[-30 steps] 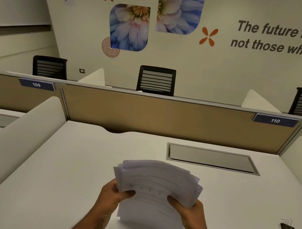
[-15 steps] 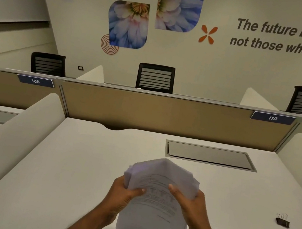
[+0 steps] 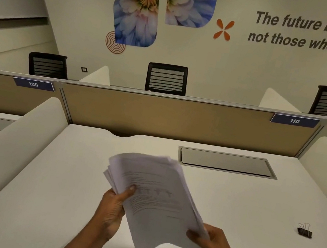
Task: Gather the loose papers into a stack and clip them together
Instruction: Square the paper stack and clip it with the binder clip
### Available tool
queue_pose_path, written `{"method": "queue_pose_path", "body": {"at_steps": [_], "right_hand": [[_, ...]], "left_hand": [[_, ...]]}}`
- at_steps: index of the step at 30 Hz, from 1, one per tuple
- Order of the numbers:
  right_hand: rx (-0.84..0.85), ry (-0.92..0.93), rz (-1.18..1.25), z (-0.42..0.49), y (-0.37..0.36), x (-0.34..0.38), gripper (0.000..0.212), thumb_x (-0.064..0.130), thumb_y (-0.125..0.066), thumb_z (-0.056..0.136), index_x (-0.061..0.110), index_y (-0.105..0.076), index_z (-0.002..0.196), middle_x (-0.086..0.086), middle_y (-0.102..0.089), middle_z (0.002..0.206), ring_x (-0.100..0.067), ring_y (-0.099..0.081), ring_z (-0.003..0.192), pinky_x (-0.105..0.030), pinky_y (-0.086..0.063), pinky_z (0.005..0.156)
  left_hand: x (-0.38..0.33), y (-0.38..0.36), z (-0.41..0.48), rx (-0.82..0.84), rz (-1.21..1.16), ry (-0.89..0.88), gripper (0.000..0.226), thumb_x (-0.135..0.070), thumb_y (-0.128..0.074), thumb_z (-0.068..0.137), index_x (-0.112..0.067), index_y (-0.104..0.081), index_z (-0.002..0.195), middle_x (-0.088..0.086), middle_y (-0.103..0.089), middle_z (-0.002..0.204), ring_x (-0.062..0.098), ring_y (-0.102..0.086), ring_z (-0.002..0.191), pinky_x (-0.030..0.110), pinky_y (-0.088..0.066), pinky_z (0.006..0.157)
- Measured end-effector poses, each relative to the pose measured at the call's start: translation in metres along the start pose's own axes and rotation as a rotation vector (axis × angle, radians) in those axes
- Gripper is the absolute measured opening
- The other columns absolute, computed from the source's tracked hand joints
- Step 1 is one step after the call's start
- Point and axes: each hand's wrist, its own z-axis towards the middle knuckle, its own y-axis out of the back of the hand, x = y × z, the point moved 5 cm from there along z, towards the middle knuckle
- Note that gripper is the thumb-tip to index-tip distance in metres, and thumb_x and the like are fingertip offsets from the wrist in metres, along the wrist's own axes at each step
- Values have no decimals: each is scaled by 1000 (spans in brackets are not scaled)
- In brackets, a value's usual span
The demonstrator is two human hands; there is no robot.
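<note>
- Spanning the whole frame, a white counter (image 3: 65, 172) fronts a tan partition (image 3: 180, 120).
- Held above its centre, the paper stack (image 3: 157, 200) tilts, top toward 11 o'clock, sheets unevenly fanned.
- Left hand (image 3: 111, 208) fingers clamp the stack's left edge; right hand (image 3: 211, 239) fingers clamp its lower right corner.
- Black binder clip (image 3: 304, 231) lies at 3 o'clock, well apart.

A thick stack of white papers (image 3: 155, 199), printed with grey lines of text on the top sheet, is held tilted above the white desk (image 3: 63, 183), its edges fanned and uneven at the upper left, its lower edge curling. A small black binder clip (image 3: 304, 231) with silver wire handles lies on the desk, well apart to the right of the stack.
</note>
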Motion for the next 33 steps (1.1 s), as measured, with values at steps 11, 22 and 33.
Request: {"method": "queue_pose_path", "body": {"at_steps": [11, 22, 33], "right_hand": [[-130, -70, 639, 16, -25, 6, 47, -5, -79, 72, 11, -68, 115, -10, -79, 107, -33, -71, 102, -50, -54, 98], [-247, 43, 340, 41, -30, 4, 28, 5, -80, 81, 7, -75, 108, -11, -81, 95, -36, -73, 93, -42, -59, 77], [-138, 53, 219, 31, -42, 8, 41, 21, -85, 79, 26, -72, 118, 4, -80, 105, -19, -73, 101, -42, -59, 91]], "left_hand": [[25, 9, 2, 39, -321, 142, 48, 11, -64, 79, -5, -65, 124, 23, -72, 121, 42, -69, 111, 65, -50, 93], [-10, 61, 25, -106, 482, -95, 25, 5, -76, 80, -16, -73, 93, -1, -80, 80, 26, -71, 92, 28, -55, 68], [27, 66, 27, -80, 428, 19, 46, -3, -83, 74, -16, -69, 115, 9, -76, 110, 28, -66, 107, 36, -57, 82]]}}
